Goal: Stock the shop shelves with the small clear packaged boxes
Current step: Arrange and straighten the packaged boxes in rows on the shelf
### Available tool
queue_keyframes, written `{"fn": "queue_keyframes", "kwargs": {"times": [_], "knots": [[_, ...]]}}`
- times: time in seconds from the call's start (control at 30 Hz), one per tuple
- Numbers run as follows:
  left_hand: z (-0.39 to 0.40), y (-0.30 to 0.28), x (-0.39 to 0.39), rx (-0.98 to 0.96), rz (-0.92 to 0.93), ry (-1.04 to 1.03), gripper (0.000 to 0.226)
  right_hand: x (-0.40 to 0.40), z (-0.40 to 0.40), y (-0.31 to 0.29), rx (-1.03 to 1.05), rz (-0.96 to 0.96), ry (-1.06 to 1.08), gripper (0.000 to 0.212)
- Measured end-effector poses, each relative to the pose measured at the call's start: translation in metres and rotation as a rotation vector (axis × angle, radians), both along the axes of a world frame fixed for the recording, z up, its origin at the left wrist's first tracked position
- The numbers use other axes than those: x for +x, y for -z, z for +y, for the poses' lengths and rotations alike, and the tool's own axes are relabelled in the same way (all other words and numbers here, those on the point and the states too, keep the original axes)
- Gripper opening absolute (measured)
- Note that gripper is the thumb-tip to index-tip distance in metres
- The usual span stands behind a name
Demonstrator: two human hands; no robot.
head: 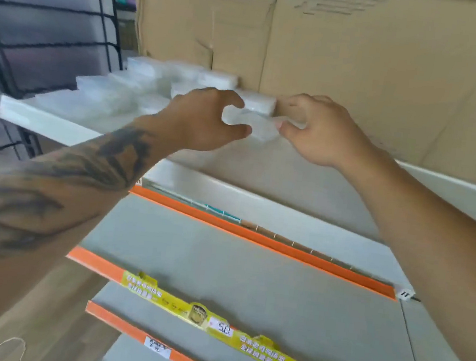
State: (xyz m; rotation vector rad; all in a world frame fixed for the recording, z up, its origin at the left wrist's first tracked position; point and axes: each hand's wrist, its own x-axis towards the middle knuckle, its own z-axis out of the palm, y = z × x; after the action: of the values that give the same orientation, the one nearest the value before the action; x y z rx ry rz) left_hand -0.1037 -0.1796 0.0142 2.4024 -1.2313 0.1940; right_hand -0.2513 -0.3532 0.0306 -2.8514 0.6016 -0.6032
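While the far left shows only a dark wire rack (49,25) that plays no part, the work sits on the white top shelf (44,121), where clear packaged boxes (153,81) are already set down in rough rows and low stacks toward the back. Just right of them the left hand (205,117) reaches in with thumb and fingers curled round one end of a single clear box (255,123), and the right hand (316,130) pinches the other end, so the box is held between both hands just above or on the shelf surface; blur hides whether it touches. It sits directly in front of another box already placed and close to the large cardboard carton (363,61) that stands on the shelf to the right. To do this step well, I judge the box should be lowered flat and squared up against its neighbour behind, so the row stays straight and the front edge lines up with the boxes to the left. Thin clear plastic will likely flex, so a light, even pinch at both ends seems wiser than a hard squeeze, and both hands should let go only once it rests level. Below, the lower shelves (250,270) with orange price strips (268,243) carry no boxes.
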Motion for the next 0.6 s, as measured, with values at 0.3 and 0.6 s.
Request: {"fn": "queue_keyframes", "kwargs": {"times": [0.3, 0.6], "knots": [[-0.084, -0.001, 0.079, 0.32, -0.251, 0.39, 0.056, 0.045, -0.063, 0.022, 0.233, 0.203, 0.092, 0.057], [-0.088, 0.01, 0.091, 0.199, -0.258, 0.435, 0.071, 0.05, -0.078, 0.037, 0.203, 0.056, 0.138, 0.031]]}}
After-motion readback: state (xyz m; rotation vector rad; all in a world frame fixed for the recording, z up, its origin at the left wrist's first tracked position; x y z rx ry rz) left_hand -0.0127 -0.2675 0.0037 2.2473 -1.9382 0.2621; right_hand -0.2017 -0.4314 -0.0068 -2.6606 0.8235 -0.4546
